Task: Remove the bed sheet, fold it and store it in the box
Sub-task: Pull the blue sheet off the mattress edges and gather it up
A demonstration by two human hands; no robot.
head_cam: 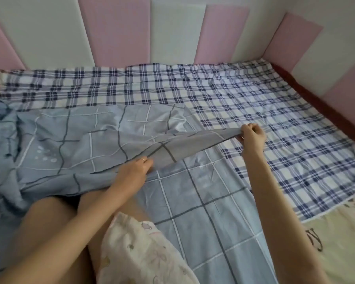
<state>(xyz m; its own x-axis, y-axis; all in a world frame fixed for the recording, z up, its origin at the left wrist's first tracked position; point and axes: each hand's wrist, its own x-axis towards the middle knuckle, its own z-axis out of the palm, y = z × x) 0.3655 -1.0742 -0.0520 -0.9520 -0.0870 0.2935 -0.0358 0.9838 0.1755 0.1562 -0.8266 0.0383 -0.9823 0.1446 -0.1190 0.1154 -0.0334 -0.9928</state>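
Beside the N-marked cover (339, 230), left hand (134, 171) and right hand (251, 136) pinch the sheet (193, 206).

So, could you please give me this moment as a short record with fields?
left hand: grips an edge of the blue sheet
right hand: pinches a raised corner of it
blue sheet: stretched between the hands, the rest rumpled
checked sheet: spread flat underneath
wall panels: pink and white, at the far side
box: not in view

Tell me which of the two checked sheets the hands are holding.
The pale blue large-grid sheet, its edge pinched by left hand and right hand; the navy-and-white plaid sheet lies flat, untouched.
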